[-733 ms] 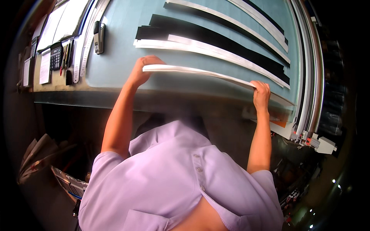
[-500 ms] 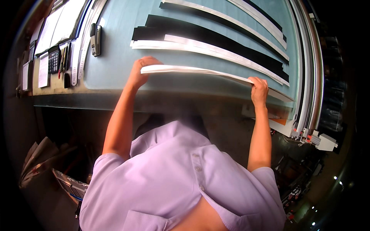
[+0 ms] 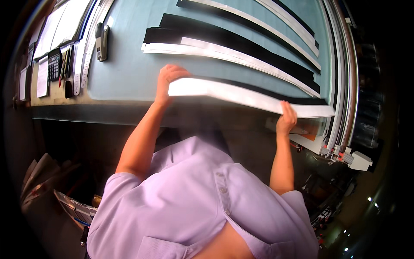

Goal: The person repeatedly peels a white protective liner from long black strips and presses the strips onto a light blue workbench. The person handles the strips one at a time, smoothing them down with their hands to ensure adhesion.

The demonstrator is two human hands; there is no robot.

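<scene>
A long white strip (image 3: 241, 98) with a black strip showing along its far side spans the table's front edge. My left hand (image 3: 170, 80) grips its left end, fingers curled over the top. Toward the right end, my right hand (image 3: 286, 118) pinches the near edge between thumb and fingers. Whether the white and black are separate layers I cannot tell. Just beyond lies a pile of black strips (image 3: 207, 38) with white strips (image 3: 194, 51) along its near side. Farther back rest another black and white strip pair (image 3: 254, 32) and a third pair (image 3: 293, 26).
The table has a pale blue-green top (image 3: 129, 77). On its left are a stapler (image 3: 101, 42), a long ruler (image 3: 77, 71), a calculator (image 3: 54, 64), pens and papers (image 3: 60, 26). Metal rails (image 3: 345, 86) run along the right edge.
The held strip has tilted, so its broad white face and black far edge now show. It has shifted right; my left hand moved right, my right hand slightly nearer me.
</scene>
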